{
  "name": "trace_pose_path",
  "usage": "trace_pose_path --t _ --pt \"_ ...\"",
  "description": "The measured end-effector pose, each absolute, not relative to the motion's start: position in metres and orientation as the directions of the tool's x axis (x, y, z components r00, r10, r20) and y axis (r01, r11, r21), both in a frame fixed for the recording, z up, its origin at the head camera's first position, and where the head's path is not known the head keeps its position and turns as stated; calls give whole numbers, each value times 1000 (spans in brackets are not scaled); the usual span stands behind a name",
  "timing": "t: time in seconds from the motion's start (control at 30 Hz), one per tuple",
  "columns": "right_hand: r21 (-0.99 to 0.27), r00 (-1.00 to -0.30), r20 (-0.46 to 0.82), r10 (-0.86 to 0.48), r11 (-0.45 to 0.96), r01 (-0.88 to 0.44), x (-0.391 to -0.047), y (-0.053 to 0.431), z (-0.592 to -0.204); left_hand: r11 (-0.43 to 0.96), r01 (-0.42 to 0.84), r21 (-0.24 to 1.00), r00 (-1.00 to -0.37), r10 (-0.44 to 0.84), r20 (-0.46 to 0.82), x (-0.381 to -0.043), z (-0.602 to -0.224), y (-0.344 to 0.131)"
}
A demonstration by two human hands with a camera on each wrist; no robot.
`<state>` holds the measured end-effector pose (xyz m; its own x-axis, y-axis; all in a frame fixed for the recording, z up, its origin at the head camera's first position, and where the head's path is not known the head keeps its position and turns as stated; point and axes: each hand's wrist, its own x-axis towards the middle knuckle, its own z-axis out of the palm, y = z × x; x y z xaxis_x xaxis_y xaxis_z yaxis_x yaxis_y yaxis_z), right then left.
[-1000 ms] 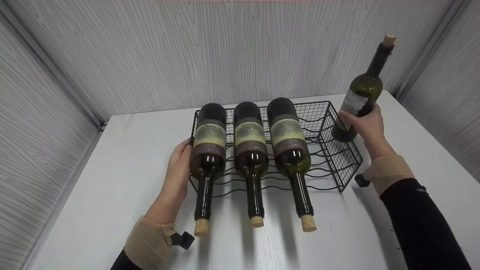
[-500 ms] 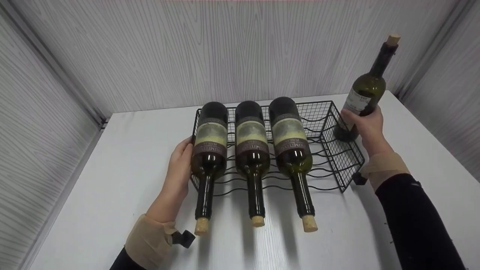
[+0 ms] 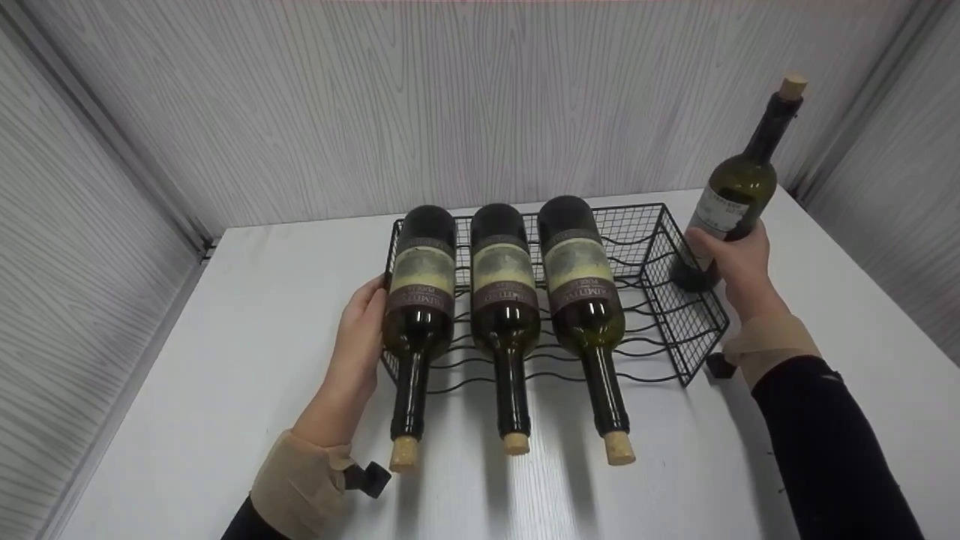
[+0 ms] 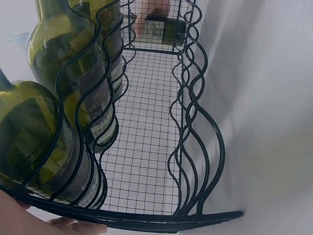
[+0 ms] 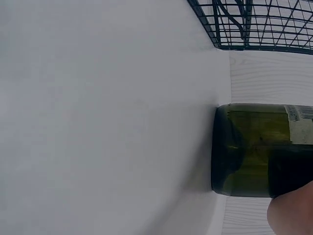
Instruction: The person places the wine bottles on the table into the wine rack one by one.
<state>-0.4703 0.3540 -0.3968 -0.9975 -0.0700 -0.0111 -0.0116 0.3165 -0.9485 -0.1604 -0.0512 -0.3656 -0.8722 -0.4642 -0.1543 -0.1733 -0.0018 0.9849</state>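
A black wire wine rack (image 3: 641,214) holds three corked wine bottles (image 3: 424,300) lying side by side, with their necks pointing toward me. My left hand (image 3: 356,337) touches the rack's left side; its fingertips are partly hidden there in the head view. From the left wrist view, the fingers (image 4: 78,227) lie along the outside of that end. On the right, my right hand (image 3: 739,262) grips a corked green wine bottle (image 3: 742,184) around its lower body. It stands roughly upright beside the rack's right end, its base (image 5: 227,152) at the white surface.
The rack stands on a white table (image 3: 247,315), near its back edge. A pale wood-grain panel (image 3: 450,105) rises behind, with more panels at both sides. The right part of the rack holds no bottle. Bottle necks stick out past the rack's front.
The bottle in my right hand has shifted slightly to the right and down in the head view. My left hand and the three lying bottles stay almost the same.
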Motion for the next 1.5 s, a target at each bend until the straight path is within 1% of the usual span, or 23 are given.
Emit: trace_pose_path --t 0.23,0.63,1.1,1.5 --pt "-946 -998 -32 -62 323 10 -467 357 -396 -11 -175 984 -872 -462 -161 -160 -365 -51" --pt "-951 -999 -33 -29 309 23 -451 363 -397 -16 -183 983 -870 -463 -169 -162 -365 -51" --pt "-946 -998 -38 -48 322 21 -430 371 -397 -8 -177 984 -873 -461 -161 -161 -364 -51" --pt "-956 -996 -62 -61 290 42 -417 375 -394 -18 -178 984 -869 -467 -166 -162 -365 -51"
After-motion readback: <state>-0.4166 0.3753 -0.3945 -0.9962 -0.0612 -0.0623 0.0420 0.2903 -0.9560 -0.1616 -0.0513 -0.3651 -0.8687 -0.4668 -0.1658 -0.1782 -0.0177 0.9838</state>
